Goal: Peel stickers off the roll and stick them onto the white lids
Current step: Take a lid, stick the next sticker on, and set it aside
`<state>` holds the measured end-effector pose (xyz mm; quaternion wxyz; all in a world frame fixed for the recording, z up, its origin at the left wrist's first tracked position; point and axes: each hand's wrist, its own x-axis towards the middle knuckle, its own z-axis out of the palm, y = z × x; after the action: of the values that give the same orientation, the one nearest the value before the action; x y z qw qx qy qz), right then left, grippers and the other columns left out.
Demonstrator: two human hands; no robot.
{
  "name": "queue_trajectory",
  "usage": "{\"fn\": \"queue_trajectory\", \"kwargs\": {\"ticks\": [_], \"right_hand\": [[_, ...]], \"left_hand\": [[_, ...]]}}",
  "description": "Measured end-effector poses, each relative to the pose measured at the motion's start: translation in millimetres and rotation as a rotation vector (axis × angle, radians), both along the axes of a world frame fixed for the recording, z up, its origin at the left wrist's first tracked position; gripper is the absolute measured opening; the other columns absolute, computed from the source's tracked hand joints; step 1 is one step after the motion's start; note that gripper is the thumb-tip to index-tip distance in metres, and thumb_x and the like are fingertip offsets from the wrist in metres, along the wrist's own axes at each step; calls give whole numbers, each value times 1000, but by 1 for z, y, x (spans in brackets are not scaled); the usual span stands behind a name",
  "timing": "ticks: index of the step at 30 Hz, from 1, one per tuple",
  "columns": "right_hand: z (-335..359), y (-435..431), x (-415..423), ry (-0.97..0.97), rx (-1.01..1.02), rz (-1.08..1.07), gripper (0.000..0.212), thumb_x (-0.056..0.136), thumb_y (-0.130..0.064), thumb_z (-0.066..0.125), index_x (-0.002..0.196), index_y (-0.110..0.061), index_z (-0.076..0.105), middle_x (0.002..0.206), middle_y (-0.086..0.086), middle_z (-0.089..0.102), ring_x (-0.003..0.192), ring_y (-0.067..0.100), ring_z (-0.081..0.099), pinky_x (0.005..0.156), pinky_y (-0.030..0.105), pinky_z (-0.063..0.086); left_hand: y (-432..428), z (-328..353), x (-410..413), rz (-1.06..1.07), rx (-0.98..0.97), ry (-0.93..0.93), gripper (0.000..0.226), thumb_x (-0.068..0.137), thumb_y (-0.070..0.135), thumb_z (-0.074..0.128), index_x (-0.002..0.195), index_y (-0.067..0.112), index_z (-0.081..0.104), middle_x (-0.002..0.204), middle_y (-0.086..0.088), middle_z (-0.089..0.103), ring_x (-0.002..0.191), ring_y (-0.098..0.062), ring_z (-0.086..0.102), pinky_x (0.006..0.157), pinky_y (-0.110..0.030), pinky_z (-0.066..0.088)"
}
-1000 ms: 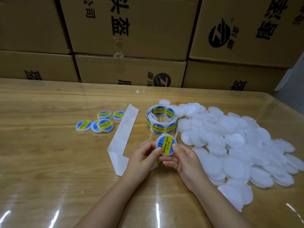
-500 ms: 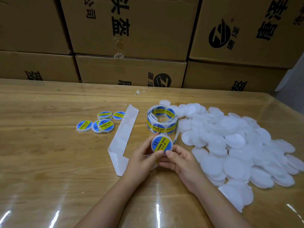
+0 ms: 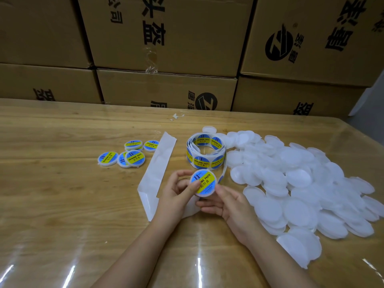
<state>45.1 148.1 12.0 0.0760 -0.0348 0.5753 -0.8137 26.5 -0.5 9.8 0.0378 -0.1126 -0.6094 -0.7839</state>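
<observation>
while the left hand point(image 3: 176, 191) and right hand point(image 3: 231, 202) pinch the stickered lid point(image 3: 207, 179) between them, just in front of the roll point(image 3: 205, 152), the finished lids point(image 3: 124, 156) lie off to the left, so the left hand seems nearer for setting it down.

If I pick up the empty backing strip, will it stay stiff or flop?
Likely floppy: the strip looks thin and is sharply creased where it folds beside the left hand. Probably very light, so it may slide easily on the glossy table.
</observation>
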Motion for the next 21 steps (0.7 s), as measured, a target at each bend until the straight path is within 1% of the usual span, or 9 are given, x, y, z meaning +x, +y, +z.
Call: {"fn": "queue_trajectory", "kwargs": {"ticks": [2,4,6,8,11,13,16,19,21], "right_hand": [[1,-1,1,10,49,22,33,84,-31,53,97,-6,69,96,16,73,87,27,71,71,26,56],[0,-2,3,37,173,63,23,91,-20,53,100,-4,67,95,12,74,87,21,71,74,24,55],[-1,-4,5,57,263,81,16,94,-5,52,102,-4,66,91,7,75,83,14,70,73,21,54],[0,-5,5,65,294,78,17,94,0,51,101,-5,65,83,2,75,78,10,69,71,20,53],[2,-5,5,62,280,46,18,96,-2,47,98,-5,65,75,1,73,71,9,68,68,21,54],[3,-6,5,66,272,38,20,98,-5,44,96,-4,65,76,5,73,71,11,67,67,22,54],[3,-6,5,51,236,3,29,100,-9,38,92,-3,65,75,10,72,68,15,67,64,23,53],[3,-4,2,8,175,-45,36,101,-12,34,87,-1,66,69,13,70,61,17,65,58,23,52],[3,-5,3,16,194,-46,36,102,-12,34,87,-3,66,68,12,70,61,16,64,58,22,52]], "left_hand": [[0,0,-1,21,2,-3,24,80,19,61,102,11,61,76,-3,74,72,-10,68,67,-16,51],[-2,-1,-3,49,-5,2,15,86,12,58,99,15,66,83,2,74,77,-7,68,68,-15,51],[-2,0,-2,38,-33,3,18,88,7,57,97,19,68,86,7,74,80,-3,67,69,-15,50],[-1,0,0,-16,-82,-1,23,86,7,61,102,22,67,90,8,73,83,-3,66,70,-15,50],[-1,1,1,-80,-124,-2,36,85,-2,61,113,21,62,97,7,71,89,-3,65,76,-15,49],[-3,3,0,-114,-84,-29,37,86,-4,58,114,21,61,103,4,70,93,-4,65,78,-16,49],[-6,6,0,-180,-7,-92,36,87,-3,53,117,16,60,104,1,71,95,-7,66,78,-16,49],[-8,6,-1,-241,-49,-82,39,88,-3,51,122,15,56,108,1,71,101,-8,65,82,-16,47],[-11,7,-2,-266,-86,-73,40,89,-6,50,121,18,56,108,3,71,102,-8,64,83,-16,47]]}}
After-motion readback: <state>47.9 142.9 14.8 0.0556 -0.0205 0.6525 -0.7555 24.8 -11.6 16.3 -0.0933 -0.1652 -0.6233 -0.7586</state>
